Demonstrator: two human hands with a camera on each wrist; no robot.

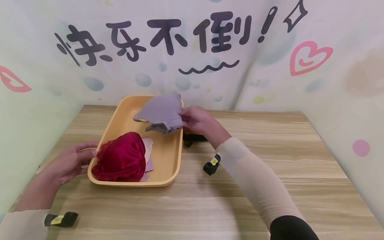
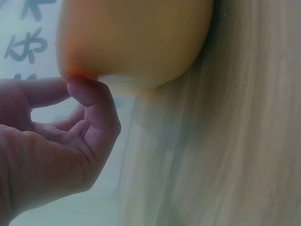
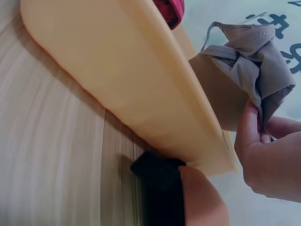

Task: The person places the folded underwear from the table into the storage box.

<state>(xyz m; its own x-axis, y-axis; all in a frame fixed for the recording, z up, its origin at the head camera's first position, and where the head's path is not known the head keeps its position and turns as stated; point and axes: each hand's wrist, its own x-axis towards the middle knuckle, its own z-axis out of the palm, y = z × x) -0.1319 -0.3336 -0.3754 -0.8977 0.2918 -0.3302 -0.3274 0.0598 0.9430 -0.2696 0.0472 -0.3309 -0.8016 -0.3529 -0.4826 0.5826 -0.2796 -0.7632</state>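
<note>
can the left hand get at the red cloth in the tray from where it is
Probably yes. The left hand rests at the near left corner of the tray, and the red cloth lies just inside that rim with nothing over it. The right hand is busy holding the grey cloth at the far end.

sleeves (image 1: pixel 255 176): beige, snug, black above right elbow | wrist cameras (image 1: pixel 211 165): black, yellow stickers | hands bare
</note>
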